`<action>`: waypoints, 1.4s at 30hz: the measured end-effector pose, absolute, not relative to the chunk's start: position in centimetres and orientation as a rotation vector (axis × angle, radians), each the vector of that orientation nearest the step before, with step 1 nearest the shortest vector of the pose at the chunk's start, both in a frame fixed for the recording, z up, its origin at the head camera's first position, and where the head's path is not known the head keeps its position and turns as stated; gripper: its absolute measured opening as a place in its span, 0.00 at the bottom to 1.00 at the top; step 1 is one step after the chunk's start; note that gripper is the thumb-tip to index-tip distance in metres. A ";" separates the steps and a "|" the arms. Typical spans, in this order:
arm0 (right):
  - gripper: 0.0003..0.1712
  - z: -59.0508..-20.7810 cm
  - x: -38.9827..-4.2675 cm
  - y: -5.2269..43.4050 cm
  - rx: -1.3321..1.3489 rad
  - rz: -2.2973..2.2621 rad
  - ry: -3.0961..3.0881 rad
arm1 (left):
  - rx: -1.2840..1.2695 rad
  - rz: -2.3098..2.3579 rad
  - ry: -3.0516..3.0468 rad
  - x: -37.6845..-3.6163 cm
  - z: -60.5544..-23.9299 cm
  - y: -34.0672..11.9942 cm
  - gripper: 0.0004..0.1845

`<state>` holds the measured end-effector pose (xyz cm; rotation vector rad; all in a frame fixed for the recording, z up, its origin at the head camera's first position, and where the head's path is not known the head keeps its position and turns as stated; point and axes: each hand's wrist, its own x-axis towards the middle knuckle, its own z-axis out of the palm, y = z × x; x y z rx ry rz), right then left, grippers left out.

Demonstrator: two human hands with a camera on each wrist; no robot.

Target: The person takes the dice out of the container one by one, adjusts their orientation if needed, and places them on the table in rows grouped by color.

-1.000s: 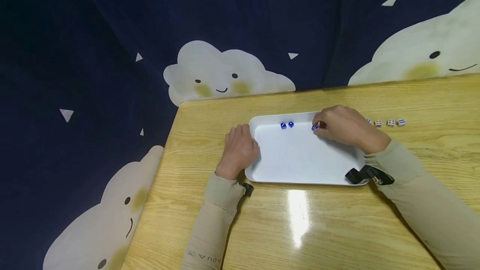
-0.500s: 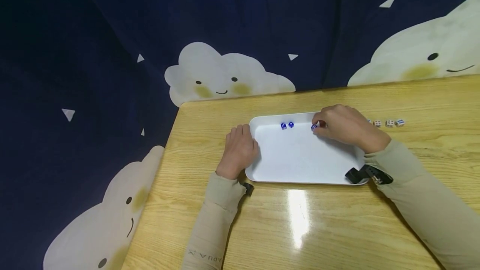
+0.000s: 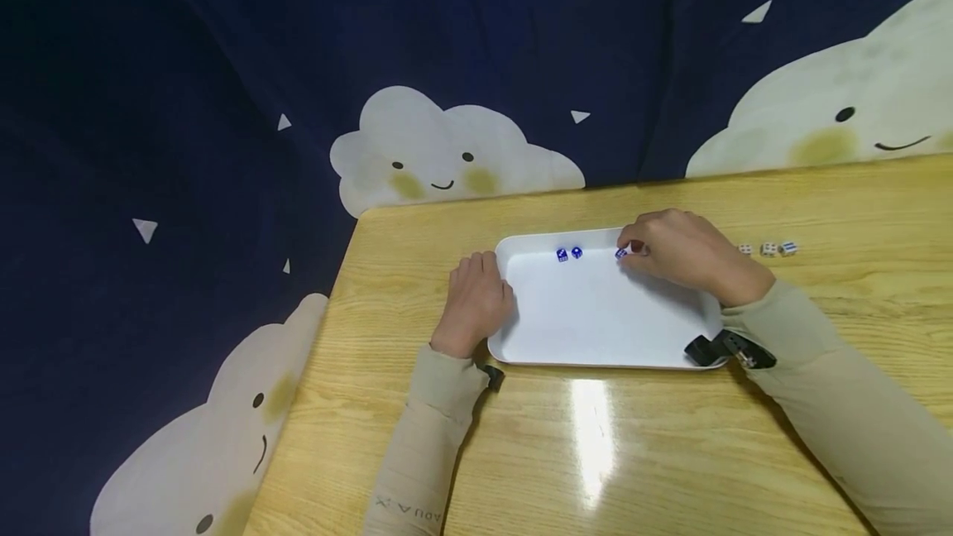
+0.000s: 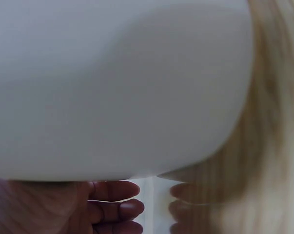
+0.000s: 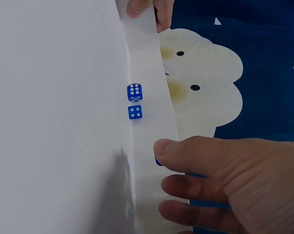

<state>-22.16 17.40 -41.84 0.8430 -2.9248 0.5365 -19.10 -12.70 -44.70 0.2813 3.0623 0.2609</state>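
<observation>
A white rectangular tray (image 3: 596, 317) lies on the wooden table. At its left end my left hand (image 3: 476, 300) grips the wall; the right wrist view shows the thumb inside and fingers outside. My right hand (image 3: 681, 256), over the far right part of the tray, pinches a blue die (image 3: 621, 254) by the far wall. In the right wrist view only a sliver of that die shows below the thumb (image 5: 167, 148). Two more blue dice, one (image 3: 562, 255) left of the other (image 3: 577, 252), sit close together along the far wall.
Beyond the right hand, several white dice (image 3: 769, 249) stand in a row on the table (image 3: 521, 445), partly hidden by the hand. A dark blue curtain (image 3: 462, 23) with smiling clouds hangs behind the table's back and left edges.
The head view has shifted slightly. Both hands keep nearly the same place, the left on the tray and the right on the blue die. Fewer white dice show past the right hand.
</observation>
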 end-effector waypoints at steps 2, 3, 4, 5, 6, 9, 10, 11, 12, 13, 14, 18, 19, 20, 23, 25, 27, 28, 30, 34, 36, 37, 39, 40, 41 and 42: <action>0.11 -41.7 -22.2 17.4 0.856 0.540 -2.917 | 0.275 0.262 3.061 -19.2 -44.9 -12.7 0.16; 0.11 -41.7 -22.2 17.4 0.864 0.537 -2.911 | 0.269 0.265 3.058 -19.3 -44.9 -12.6 0.16; 0.11 -41.6 -22.3 17.4 0.869 0.536 -2.908 | 0.265 0.262 3.054 -19.4 -45.0 -12.6 0.16; 0.10 -41.6 -22.3 17.5 0.868 0.532 -2.905 | 0.266 0.257 3.048 -19.5 -45.1 -12.5 0.16; 0.10 -41.5 -22.3 17.6 0.859 0.528 -2.907 | 0.270 0.258 3.042 -19.6 -45.1 -12.4 0.17; 0.10 -41.5 -22.2 17.8 0.837 0.514 -2.913 | 0.290 0.264 3.026 -19.8 -45.2 -12.1 0.17; 0.10 -41.4 -22.2 17.9 0.837 0.513 -2.913 | 0.294 0.261 3.021 -19.8 -45.3 -12.1 0.17; 0.10 -41.4 -22.2 18.0 0.837 0.512 -2.912 | 0.297 0.258 3.020 -19.9 -45.3 -12.0 0.17; 0.10 -41.4 -22.2 18.1 0.840 0.513 -2.909 | 0.297 0.256 3.020 -20.0 -45.3 -12.0 0.17; 0.10 -41.3 -22.1 18.2 0.849 0.514 -2.903 | 0.297 0.247 3.024 -20.0 -45.3 -11.9 0.17; 0.10 -41.3 -22.1 18.3 0.857 0.514 -2.897 | 0.295 0.237 3.024 -20.0 -45.3 -11.9 0.17; 0.09 -40.9 -21.8 18.7 0.851 0.514 -2.890 | 0.308 0.223 3.037 -20.1 -45.4 -11.7 0.19; 0.09 -40.8 -21.7 18.8 0.847 0.512 -2.890 | 0.312 0.223 3.037 -20.1 -45.4 -11.7 0.19; 0.09 -40.8 -21.7 18.9 0.845 0.510 -2.889 | 0.314 0.224 3.034 -20.1 -45.4 -11.6 0.19; 0.09 -40.5 -21.6 19.1 0.834 0.496 -2.889 | 0.312 0.221 3.027 -20.0 -45.3 -11.6 0.20; 0.09 -40.2 -21.4 19.1 0.826 0.483 -2.885 | 0.314 0.215 3.031 -20.0 -45.4 -11.6 0.19; 0.10 -39.8 -21.3 19.1 0.811 0.472 -2.891 | 0.316 0.216 3.036 -20.0 -45.3 -11.6 0.19; 0.10 -39.7 -21.2 19.1 0.809 0.469 -2.891 | 0.314 0.215 3.034 -19.9 -45.4 -11.6 0.19; 0.10 -39.4 -21.0 19.3 0.805 0.463 -2.891 | 0.317 0.216 3.036 -19.9 -45.5 -11.6 0.18; 0.10 -38.9 -20.6 19.8 0.800 0.450 -2.882 | 0.314 0.221 3.030 -20.0 -45.4 -11.5 0.18; 0.09 -38.8 -20.5 20.0 0.800 0.443 -2.875 | 0.311 0.226 3.027 -20.0 -45.4 -11.5 0.18; 0.10 -38.8 -20.4 20.1 0.805 0.440 -2.869 | 0.308 0.228 3.026 -20.0 -45.3 -11.5 0.18; 0.09 -38.7 -20.2 20.3 0.813 0.434 -2.859 | 0.304 0.230 3.023 -20.0 -45.3 -11.5 0.18; 0.09 -38.7 -20.1 20.3 0.815 0.428 -2.854 | 0.302 0.229 3.023 -19.9 -45.3 -11.5 0.18; 0.09 -38.7 -20.0 20.4 0.818 0.424 -2.849 | 0.302 0.228 3.026 -19.9 -45.3 -11.5 0.18; 0.09 -38.7 -19.9 20.5 0.819 0.418 -2.846 | 0.304 0.230 3.028 -19.8 -45.3 -11.6 0.18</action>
